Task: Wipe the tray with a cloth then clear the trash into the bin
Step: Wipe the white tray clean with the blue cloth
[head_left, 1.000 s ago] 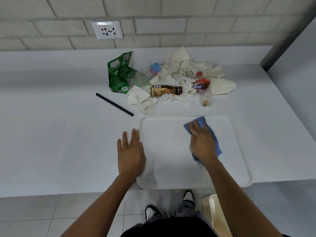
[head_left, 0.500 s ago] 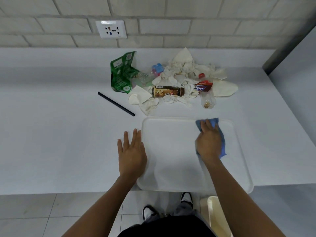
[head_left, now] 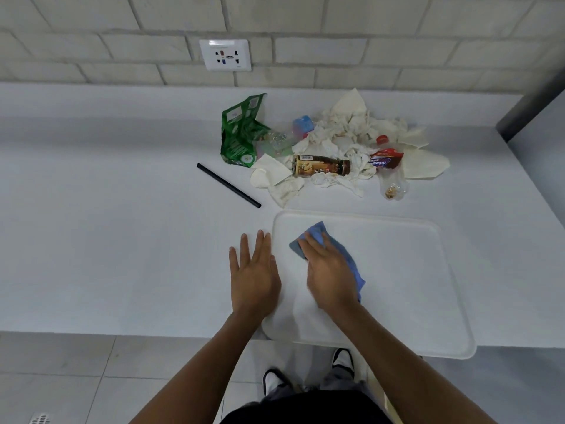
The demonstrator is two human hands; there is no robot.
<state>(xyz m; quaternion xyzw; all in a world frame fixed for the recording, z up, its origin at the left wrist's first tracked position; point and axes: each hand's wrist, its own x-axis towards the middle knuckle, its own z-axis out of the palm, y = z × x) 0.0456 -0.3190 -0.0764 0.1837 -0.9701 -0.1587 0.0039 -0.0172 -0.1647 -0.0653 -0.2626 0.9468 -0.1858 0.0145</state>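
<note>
The right hand [head_left: 331, 275] presses flat on the blue cloth [head_left: 351, 264] at the white tray's [head_left: 412, 270] left end; the left hand [head_left: 253, 275], fingers straight, steadies its left rim. The tray overhangs the countertop's [head_left: 122, 240] front edge, so hard pressing might tip it. The bin is barely visible below.

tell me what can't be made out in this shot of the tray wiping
Head view only:
- Blue cloth: its middle is covered by the right hand, so its folds and that hand's grip are unclear.
- White tray: its left rim is hidden under the left hand.
- Bin: no clear sight of it; the right forearm covers that floor area.
- Brown bottle: label text is too small to read.
</note>
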